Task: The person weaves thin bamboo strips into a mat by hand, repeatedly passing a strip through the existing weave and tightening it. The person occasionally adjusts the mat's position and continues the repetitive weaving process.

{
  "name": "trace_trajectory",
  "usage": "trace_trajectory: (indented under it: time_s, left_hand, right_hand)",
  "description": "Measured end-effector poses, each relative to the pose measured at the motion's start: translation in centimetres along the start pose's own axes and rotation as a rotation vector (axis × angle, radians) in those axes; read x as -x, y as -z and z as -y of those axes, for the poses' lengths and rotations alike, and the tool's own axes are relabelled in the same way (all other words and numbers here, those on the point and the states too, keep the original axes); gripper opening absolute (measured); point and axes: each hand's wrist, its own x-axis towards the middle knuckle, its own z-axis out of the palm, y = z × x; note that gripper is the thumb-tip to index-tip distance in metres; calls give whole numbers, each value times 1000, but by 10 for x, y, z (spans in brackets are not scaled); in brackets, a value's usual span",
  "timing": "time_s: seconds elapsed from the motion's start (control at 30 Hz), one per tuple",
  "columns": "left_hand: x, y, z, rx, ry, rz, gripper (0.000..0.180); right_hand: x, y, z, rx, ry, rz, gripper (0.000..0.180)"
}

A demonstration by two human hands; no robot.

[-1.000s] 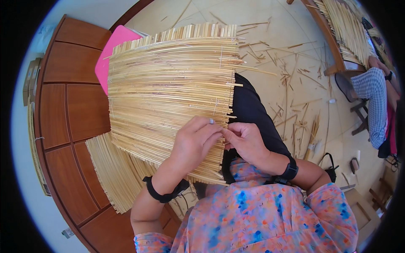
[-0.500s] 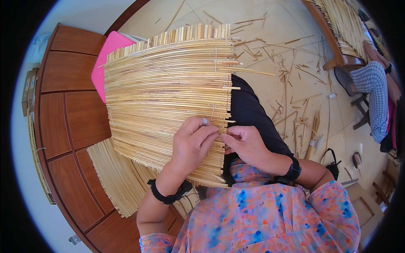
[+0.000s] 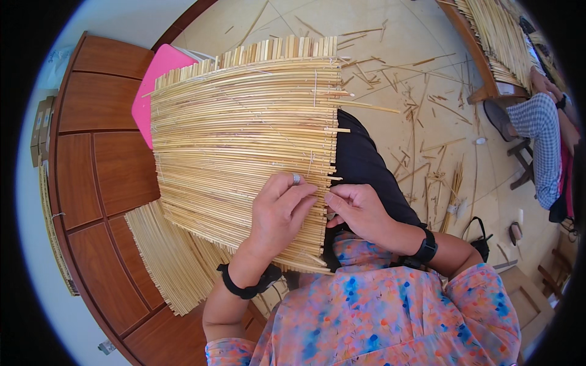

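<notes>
A mat of straw-coloured reeds (image 3: pixel 244 134), laid side by side and stitched with thin pale thread, spreads over my lap. My left hand (image 3: pixel 282 210), with a ring on one finger, rests on top of it near the right edge, thumb and forefinger pinched together. Whatever lies between those fingertips is too small to make out. At the edge itself, my right hand (image 3: pixel 361 210) is closed, its thumb on the reed ends and other fingers partly hidden below. A few reeds stick out past this edge further up.
Behind the mat is a pink panel (image 3: pixel 160 82). A second reed mat (image 3: pixel 171 262) lies at lower left by the brown wooden cabinet (image 3: pixel 116 183). Reed scraps and a reed bundle (image 3: pixel 455 189) litter the tiled floor. Another person (image 3: pixel 537 134) sits at far right beside more reeds.
Both hands stay at the mat's right edge. My right fingertips have shifted slightly right, leaving a little more room between the two hands. The mat has barely moved.
</notes>
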Motion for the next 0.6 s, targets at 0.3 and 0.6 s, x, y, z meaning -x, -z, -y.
trace_trajectory:
  time_s: [0.3, 0.6]
  left_hand:
    - [-1, -8, -1, 21, -15, -35, 24]
    - [-4, -18, -2, -96, -154, -121, 22]
  right_hand:
    - [-1, -1, -2, 45, 16, -26, 26]
    - [0, -7, -1, 139, 111, -127, 27]
